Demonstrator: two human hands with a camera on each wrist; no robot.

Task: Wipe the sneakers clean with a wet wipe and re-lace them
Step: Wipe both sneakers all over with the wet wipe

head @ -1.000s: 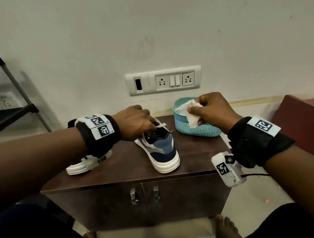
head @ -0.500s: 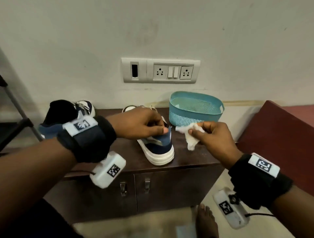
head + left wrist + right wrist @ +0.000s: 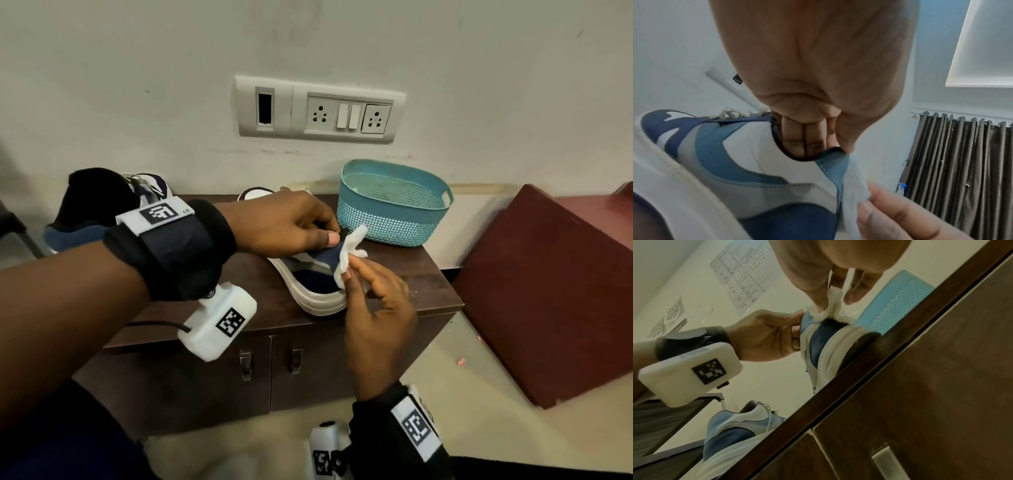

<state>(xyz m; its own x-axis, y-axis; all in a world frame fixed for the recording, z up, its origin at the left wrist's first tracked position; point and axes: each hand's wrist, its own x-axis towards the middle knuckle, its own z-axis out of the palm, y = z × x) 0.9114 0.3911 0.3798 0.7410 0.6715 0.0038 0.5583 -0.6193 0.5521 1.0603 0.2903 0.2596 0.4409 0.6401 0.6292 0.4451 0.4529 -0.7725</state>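
Left grip (image 3: 284, 222) grasps near sneaker (image 3: 310, 284) collar; right grip (image 3: 373, 301) pinches wet wipe (image 3: 347, 253) against heel. Wiping begun. Far sneaker (image 3: 85, 209) beyond left grip untouched; re-lacing outstanding.

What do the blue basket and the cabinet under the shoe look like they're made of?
Basket: likely moulded plastic, matte teal, with fine perforated mesh walls and a solid rim. Cabinet: dark brown wood or wood-look laminate, slightly glossy, faint grain; which one is unclear.

Two sneakers were counted, one (image 3: 308, 274) at 12 o'clock, one (image 3: 99, 205) at 10; one wet wipe (image 3: 347, 255); one basket (image 3: 394, 205).
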